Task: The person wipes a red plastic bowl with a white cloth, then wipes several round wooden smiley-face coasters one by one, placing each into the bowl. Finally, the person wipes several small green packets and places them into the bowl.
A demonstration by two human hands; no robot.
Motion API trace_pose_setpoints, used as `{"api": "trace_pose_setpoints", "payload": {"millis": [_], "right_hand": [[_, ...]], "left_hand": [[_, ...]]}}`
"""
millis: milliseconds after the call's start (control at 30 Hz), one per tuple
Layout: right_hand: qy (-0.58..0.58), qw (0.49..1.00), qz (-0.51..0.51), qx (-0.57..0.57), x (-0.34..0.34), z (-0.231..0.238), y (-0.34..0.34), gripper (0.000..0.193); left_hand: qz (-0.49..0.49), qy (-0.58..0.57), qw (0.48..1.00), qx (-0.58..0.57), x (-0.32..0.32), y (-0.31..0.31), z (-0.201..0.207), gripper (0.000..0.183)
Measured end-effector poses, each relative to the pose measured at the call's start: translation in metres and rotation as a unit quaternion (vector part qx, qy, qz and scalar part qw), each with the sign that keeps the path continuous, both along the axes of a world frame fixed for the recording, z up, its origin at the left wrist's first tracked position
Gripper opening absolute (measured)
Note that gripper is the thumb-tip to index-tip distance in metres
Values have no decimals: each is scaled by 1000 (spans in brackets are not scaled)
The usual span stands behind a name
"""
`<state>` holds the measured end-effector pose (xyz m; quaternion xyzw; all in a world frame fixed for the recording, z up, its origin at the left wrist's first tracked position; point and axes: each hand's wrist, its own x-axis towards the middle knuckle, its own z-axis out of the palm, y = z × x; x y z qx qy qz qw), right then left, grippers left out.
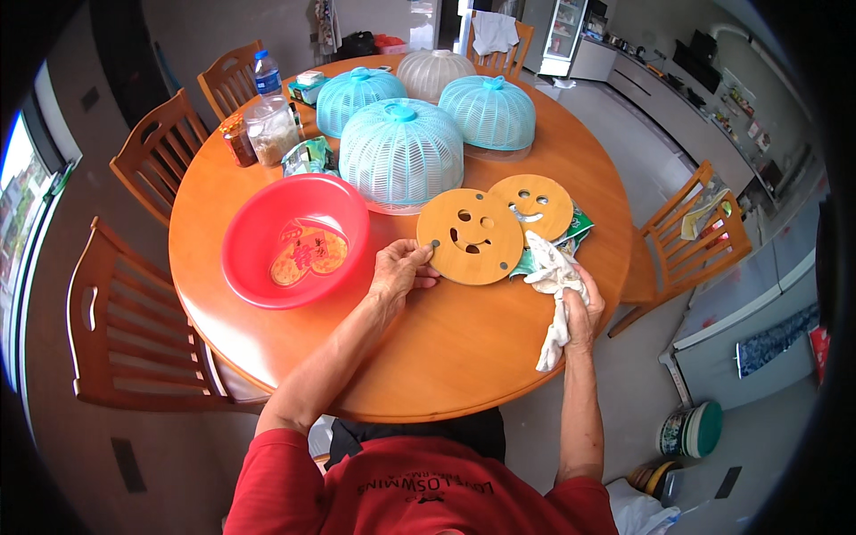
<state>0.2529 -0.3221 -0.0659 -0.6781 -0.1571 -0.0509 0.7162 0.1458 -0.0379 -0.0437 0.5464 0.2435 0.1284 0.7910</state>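
Observation:
My left hand (403,269) pinches the left edge of a round wooden trivet (473,259) with a cut-out smiling face and small grey pads near its rim. Bunched in my right hand (581,308) is a white cloth (555,267), its top end close to the trivet's right side and a loose end hanging down. Behind lies a second wooden trivet (546,198) of the same kind, resting on a green packet (578,225) that is partly hidden. To the left of my left hand stands a red plastic basin (234,259) with a printed pattern on its bottom.
Blue mesh food covers (401,152) and a whitish one (435,73) stand across the round table (374,374). Left of them are a clear jar (272,134), a water bottle (267,73) and a green-white packet (309,157). Wooden chairs (147,330) surround the table.

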Motion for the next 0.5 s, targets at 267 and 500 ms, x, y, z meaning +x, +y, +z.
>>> {"api": "trace_pose_setpoints", "payload": {"millis": [267,500], "right_hand": [[30,984,-53,169,10,-3,-10,50],[19,985,-61,157,18,6,-12,52]], "left_hand": [[-24,-111,991,-73,5,-4,-4,21],[-34,-147,987,-60,0,-11,10,32]]}}
